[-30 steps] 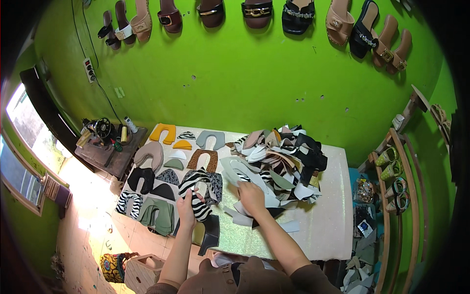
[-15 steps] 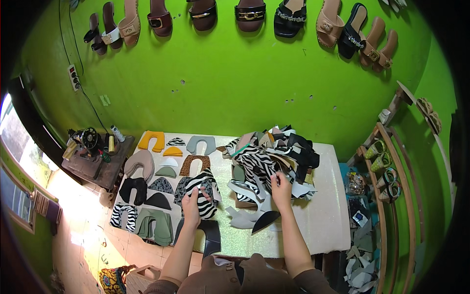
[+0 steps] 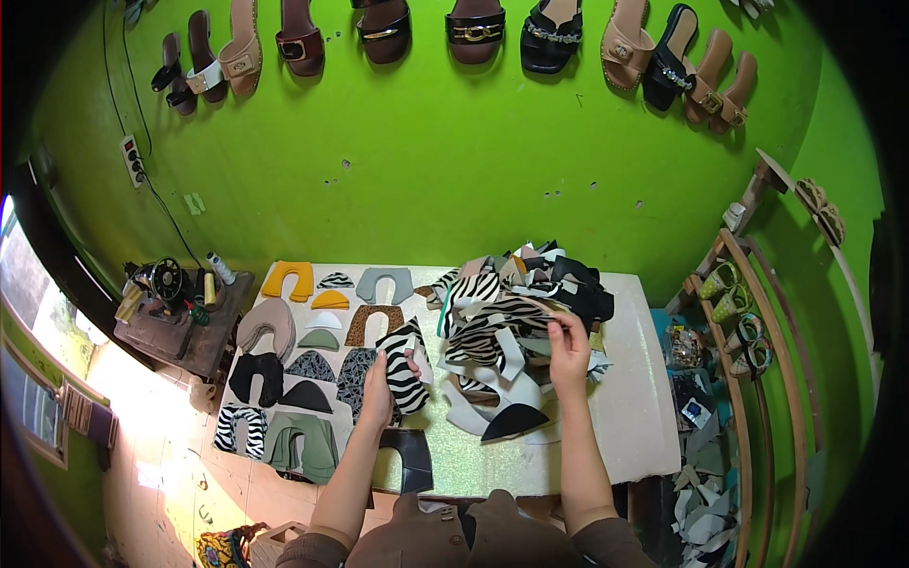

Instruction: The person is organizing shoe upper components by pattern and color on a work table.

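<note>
My left hand point(image 3: 378, 395) is closed on a zebra-print material piece point(image 3: 405, 377), held above the rows of cut pieces. My right hand point(image 3: 570, 358) pinches the edge of a zebra-print scrap point(image 3: 502, 319) at the near side of a heaped pile of scraps point(image 3: 575, 287). White offcuts point(image 3: 466, 409) and a black half-round piece point(image 3: 514, 422) lie below that scrap. Left of my left hand are a grey-black patterned piece point(image 3: 357, 379), a black half-round point(image 3: 306, 398) and a stack of olive U-shaped pieces point(image 3: 301, 445).
The pieces lie on a pale table point(image 3: 634, 379). A sewing machine point(image 3: 166, 281) stands on a small stand at the left. Sandals point(image 3: 478, 33) hang along the green wall. On the right is a wooden rack point(image 3: 741, 379) with shoes, beside a heap of offcuts point(image 3: 703, 511).
My right hand has moved right and slightly up, drawing the zebra-print scrap out across the pile. The piece in my left hand has turned and shifted slightly right.
</note>
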